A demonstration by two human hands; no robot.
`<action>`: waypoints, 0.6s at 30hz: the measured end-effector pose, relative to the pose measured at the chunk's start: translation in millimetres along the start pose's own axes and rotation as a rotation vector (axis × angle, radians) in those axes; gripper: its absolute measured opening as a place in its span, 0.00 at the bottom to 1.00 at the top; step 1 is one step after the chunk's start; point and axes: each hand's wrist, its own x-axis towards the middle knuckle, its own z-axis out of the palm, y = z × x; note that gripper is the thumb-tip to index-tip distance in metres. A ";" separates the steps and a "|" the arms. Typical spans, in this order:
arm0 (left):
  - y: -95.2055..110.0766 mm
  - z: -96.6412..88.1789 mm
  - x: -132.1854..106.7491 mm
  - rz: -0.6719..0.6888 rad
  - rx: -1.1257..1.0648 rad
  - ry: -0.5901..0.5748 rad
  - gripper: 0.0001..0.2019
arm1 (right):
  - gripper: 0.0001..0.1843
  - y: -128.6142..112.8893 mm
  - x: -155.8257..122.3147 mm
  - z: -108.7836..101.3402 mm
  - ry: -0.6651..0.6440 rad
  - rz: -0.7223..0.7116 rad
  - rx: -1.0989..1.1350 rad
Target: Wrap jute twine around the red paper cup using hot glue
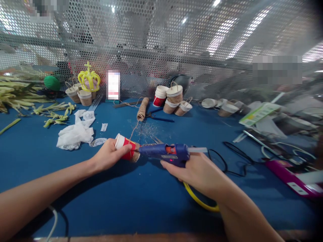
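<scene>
My left hand [107,155] is closed around a red and white paper cup [127,155], tilted on its side with its mouth to the upper left. Brown twine is wound about the base end of the cup, and a strand [134,129] runs up to a roll of twine [143,109]. In my right hand [199,171] is a blue hot glue gun [174,155] with a small red light and a pale glue stick [198,150] out of its back. Its nozzle meets the twine-wound end of the cup; whether they touch I cannot tell.
Behind the roll lie dark-handled pliers [161,118]. Twine-covered cups [174,94] and stacked paper cups [160,95] stand at the back. White lace [75,134] lies left, a purple power strip [285,176] right. A yellow loop [199,201] lies beneath my right wrist. A perforated metal screen [151,43] rises behind.
</scene>
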 end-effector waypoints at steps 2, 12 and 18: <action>-1.3 -1.1 -0.3 0.020 0.012 -0.002 0.17 | 0.14 -0.5 0.8 -1.1 0.005 0.011 0.001; -6.9 -4.3 -2.8 0.096 0.072 -0.029 0.16 | 0.18 2.5 -1.4 -1.6 -0.016 0.063 0.036; -6.3 -5.4 -2.8 0.114 0.101 -0.013 0.15 | 0.17 2.6 -0.4 -0.3 -0.002 0.069 0.036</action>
